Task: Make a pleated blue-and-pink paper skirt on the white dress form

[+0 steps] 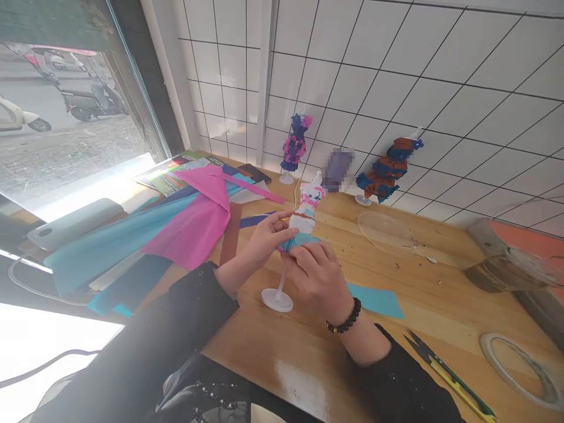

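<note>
A small white dress form with pink and blue bits on its bust and a brown line at the waist stands on a round white base. Turquoise crepe paper wraps around its hips. My left hand steadies the form from the left, thumb pressed on the paper and fingers behind. From the right, my right hand pinches the lower edge of the paper; its fingertips are partly hidden. A flat turquoise piece lies on the table beside my right wrist.
Pink and blue sheets pile up at the left by the window. Two dressed forms, one purple and pink, one blue and brown, stand by the tiled wall. Thread snips and a tape roll lie at the right.
</note>
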`<state>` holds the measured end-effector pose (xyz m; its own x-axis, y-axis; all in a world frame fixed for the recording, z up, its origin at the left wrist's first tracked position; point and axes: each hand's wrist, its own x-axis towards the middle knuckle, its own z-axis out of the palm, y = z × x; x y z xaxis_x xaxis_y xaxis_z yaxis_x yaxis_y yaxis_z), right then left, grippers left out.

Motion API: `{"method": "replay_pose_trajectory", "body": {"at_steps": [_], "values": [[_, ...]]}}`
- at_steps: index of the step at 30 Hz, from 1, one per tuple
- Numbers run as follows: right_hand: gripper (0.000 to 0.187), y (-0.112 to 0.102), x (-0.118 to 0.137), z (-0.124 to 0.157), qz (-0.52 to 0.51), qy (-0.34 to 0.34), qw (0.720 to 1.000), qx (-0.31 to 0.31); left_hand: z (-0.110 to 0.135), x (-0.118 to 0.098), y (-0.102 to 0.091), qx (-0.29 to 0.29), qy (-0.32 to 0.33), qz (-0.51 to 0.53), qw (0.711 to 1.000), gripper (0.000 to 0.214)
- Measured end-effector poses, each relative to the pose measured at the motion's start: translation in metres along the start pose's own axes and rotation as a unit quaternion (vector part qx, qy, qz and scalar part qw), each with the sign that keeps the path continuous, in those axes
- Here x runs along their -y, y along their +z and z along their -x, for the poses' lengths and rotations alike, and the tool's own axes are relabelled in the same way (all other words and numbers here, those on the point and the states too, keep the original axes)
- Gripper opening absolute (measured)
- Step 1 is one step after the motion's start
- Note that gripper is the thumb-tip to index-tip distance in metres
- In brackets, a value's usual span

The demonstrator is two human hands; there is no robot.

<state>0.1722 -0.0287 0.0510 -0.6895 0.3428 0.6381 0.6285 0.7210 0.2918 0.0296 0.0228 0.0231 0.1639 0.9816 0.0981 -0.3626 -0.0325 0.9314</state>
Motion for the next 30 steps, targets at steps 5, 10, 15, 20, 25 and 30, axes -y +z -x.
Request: {"method": "replay_pose_trajectory", "body": {"at_steps": [5, 10, 15, 20, 25, 30], "values": [[0.02, -0.005, -0.011, 0.002, -0.113, 0.07, 0.99, -0.05, -0.001, -0.001, -0.001, 0.008, 0.009, 0.01, 1.0, 0.055], [0.022, -0.017, -0.032, 0.0, -0.211, 0.328, 0.92, -0.032, -0.001, -0.002, -0.001, 0.039, 0.023, 0.008, 0.999, 0.057], [0.033, -0.024, -0.042, -0.003, -0.38, 0.448, 0.798, 0.137, -0.001, 0.0, -0.002, 0.041, 0.026, 0.008, 0.999, 0.057], [0.031, -0.024, -0.043, -0.004, -0.395, 0.455, 0.779, 0.176, -0.002, -0.001, -0.003, 0.047, 0.025, 0.008, 0.999, 0.054], [0.034, -0.022, -0.041, -0.004, -0.378, 0.461, 0.778, 0.197, -0.001, -0.001, -0.002, 0.051, 0.033, 0.002, 0.998, 0.054], [0.029, -0.026, -0.04, -0.005, -0.353, 0.458, 0.787, 0.215, 0.0, -0.002, -0.002, 0.055, 0.04, -0.01, 0.998, 0.054]]}}
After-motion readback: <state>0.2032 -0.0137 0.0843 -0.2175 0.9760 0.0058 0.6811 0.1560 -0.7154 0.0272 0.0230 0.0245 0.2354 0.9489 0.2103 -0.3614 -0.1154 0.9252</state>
